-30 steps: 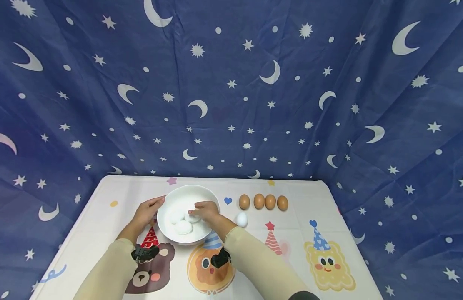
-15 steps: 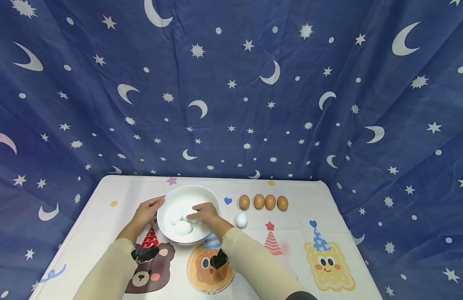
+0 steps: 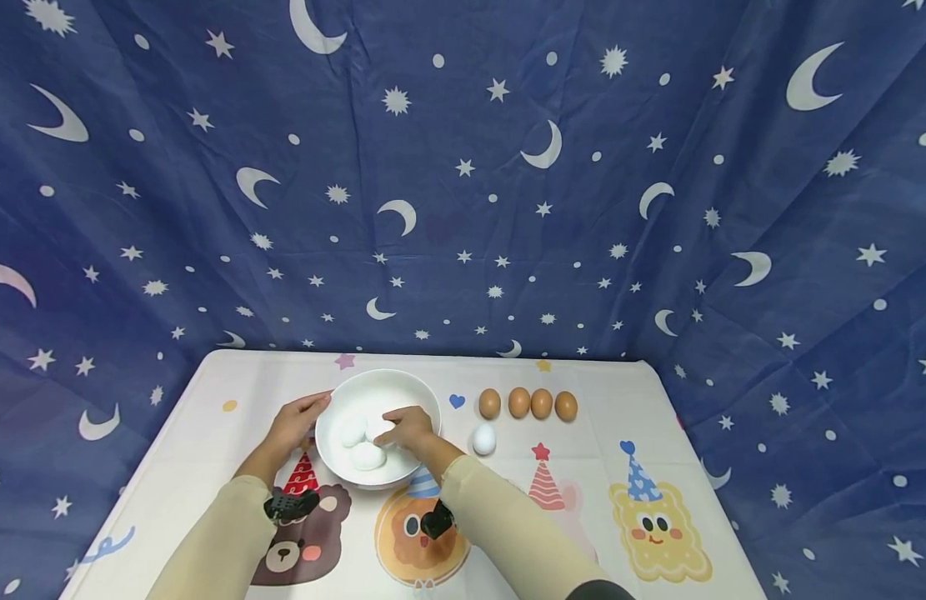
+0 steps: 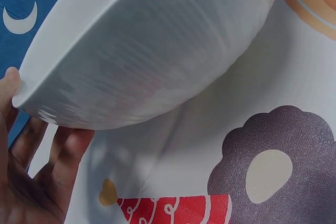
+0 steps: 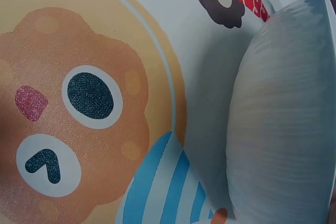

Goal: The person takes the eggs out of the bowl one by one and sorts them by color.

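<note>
A white bowl (image 3: 342,471) stands at the left of the table, with several white eggs (image 3: 368,456) inside. My left hand (image 3: 292,427) grips its left rim. In the left wrist view the thumb of my left hand (image 4: 31,177) lies at the rim and the fingers pass under the bowl's side (image 4: 157,61). My right hand (image 3: 412,429) reaches into the bowl over the right wall, fingers and thumb around a white egg (image 3: 379,429) partly covered by them. The right wrist view shows the bowl's outer wall (image 5: 283,119), while my right hand's fingers are hidden there.
Right of the bowl, another white egg (image 3: 483,439) lies on the cloth. Several brown eggs (image 3: 518,403) form a row behind it. The tablecloth (image 3: 583,533) has printed cartoon figures. A blue curtain (image 3: 463,233) with moons and stars hangs behind the table.
My right hand has shifted slightly left and toward me within the bowl. My left hand and the bowl stay in place, as do the eggs on the cloth.
</note>
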`<state>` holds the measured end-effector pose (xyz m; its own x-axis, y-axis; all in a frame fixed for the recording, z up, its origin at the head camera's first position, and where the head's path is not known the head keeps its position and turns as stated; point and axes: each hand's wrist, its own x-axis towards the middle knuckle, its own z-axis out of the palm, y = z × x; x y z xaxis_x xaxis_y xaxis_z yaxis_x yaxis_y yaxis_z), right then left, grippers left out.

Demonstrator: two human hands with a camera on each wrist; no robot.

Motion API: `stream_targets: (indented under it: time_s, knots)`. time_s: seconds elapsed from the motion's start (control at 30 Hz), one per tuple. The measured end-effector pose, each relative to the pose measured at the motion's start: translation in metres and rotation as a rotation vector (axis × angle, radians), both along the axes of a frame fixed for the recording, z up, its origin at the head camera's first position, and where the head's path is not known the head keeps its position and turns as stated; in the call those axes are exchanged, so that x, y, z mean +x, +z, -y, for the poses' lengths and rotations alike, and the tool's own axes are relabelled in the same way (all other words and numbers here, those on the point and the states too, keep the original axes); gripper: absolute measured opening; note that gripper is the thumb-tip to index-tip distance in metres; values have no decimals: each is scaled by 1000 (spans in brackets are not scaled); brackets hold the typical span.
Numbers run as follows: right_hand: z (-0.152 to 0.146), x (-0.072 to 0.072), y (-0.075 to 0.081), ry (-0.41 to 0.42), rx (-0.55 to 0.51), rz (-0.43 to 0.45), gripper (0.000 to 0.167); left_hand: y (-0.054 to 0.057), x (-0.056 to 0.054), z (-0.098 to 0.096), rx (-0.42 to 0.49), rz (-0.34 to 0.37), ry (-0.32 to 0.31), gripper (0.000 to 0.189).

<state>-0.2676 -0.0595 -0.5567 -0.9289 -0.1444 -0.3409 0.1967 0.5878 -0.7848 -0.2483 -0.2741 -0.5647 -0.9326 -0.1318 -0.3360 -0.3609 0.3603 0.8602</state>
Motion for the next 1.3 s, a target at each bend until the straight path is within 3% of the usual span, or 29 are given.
stream_targets:
  time_s: [0.37,0.8,1.3]
  knots:
    - [0,2,1,4,47,-19,42,-3,-1,-1,13,-1,6,61]
    - [0,3,3,-61,-48,39,37,-4,0,0,8,-4,-1,61]
    - [-1,2,3,-50,-121,70,33,-1,0,0,17,-5,-5,61]
